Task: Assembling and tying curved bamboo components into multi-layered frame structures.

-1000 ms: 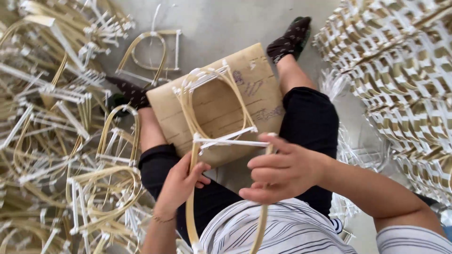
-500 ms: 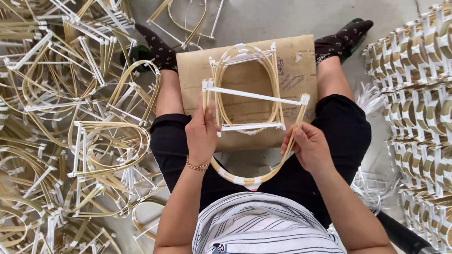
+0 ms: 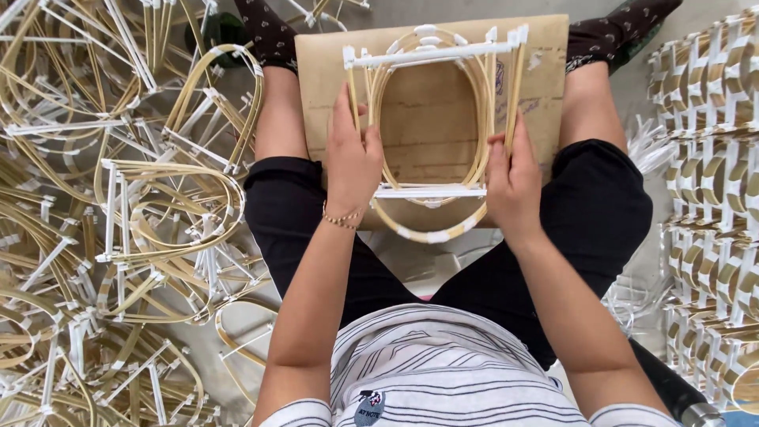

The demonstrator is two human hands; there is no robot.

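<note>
Here both hands, left hand (image 3: 353, 162) and right hand (image 3: 514, 183), clasp the bamboo frame (image 3: 431, 134) (grip closed).

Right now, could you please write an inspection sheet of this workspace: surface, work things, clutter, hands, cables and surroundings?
Surface: a brown cardboard sheet lies across the seated person's legs, over a grey floor.
Work things: a bamboo strip frame with oval loops and white crossbars rests on the cardboard.
Clutter: a loose pile of similar frames lies on the person's left; woven stacks stand on the right.
Hands: left hand has its grip on the frame's left upright; right hand has its grip on the right upright.
Cables: nothing seen.
Surroundings: white strips lie by the right knee; a dark tube shows at lower right.
</note>
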